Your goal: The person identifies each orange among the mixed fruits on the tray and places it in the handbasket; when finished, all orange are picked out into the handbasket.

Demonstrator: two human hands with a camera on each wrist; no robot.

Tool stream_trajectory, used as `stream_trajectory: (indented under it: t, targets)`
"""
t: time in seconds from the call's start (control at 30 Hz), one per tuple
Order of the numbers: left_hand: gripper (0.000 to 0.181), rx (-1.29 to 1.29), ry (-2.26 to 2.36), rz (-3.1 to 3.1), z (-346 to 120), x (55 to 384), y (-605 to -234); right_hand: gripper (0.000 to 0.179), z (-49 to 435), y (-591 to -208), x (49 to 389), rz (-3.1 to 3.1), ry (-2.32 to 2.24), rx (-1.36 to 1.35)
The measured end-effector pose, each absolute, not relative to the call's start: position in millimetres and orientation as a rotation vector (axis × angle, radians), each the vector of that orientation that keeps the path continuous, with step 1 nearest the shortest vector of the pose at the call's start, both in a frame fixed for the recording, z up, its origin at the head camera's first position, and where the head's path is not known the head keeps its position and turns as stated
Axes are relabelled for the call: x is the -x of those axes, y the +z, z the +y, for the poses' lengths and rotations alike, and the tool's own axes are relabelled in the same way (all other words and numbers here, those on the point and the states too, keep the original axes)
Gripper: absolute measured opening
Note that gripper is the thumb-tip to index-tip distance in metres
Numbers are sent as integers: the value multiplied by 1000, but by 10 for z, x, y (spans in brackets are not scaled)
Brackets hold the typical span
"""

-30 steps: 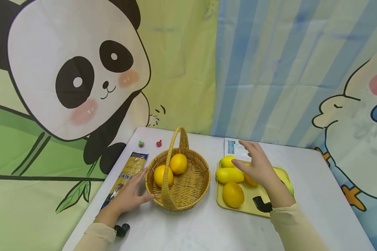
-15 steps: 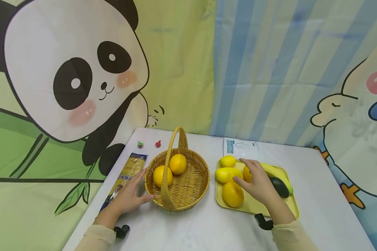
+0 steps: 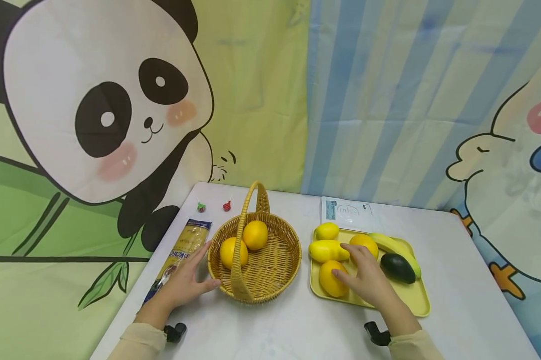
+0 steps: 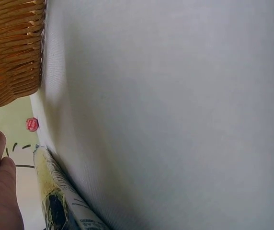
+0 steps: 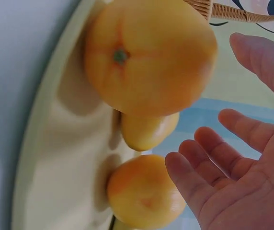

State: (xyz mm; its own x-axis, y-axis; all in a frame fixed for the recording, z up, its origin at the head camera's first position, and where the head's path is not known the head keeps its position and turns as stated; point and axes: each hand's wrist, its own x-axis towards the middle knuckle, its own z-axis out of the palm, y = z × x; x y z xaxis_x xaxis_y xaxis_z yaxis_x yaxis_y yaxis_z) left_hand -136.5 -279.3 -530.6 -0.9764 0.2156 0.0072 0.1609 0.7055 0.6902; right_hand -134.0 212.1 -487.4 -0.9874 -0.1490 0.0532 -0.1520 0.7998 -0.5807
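Note:
My left hand (image 3: pixel 183 286) rests at the left side of a round wicker basket (image 3: pixel 270 272), its fingers spread and fairly straight along the rim. Two oranges (image 3: pixel 255 235) lie inside, beneath the arched handle. Above the yellow tray (image 3: pixel 365 298) hovers my right hand (image 3: pixel 373 281), thumb and fingers apart and holding nothing. It is nearest to a large orange fruit (image 3: pixel 333 279) at the tray's front left corner. In the right wrist view, a gap shows between this fruit (image 5: pixel 149 55) and the fingers. Behind it lies an elongated yellow fruit (image 3: pixel 328 251).
Also on the tray are a lemon (image 3: pixel 327 231), another orange (image 3: pixel 364 244), a banana (image 3: pixel 394 247) and a dark green avocado (image 3: pixel 397 268). A pasta packet (image 3: pixel 184 250) lies left of the basket. Two lollipops (image 3: pixel 226 206) and a white packet (image 3: pixel 348 213) lie farther back.
My right hand has come down and toward me, from over the back of the tray to beside the front left fruit. The avocado and banana are uncovered. My left hand stays at the basket.

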Motion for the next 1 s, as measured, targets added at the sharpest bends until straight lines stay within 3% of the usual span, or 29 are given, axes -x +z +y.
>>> stream_trajectory:
  t: [1.0]
  targets:
    - [113,-300,1123,2834,-2791,1366,-5316,95,2076,-5141,1191,-3059,1058,-178]
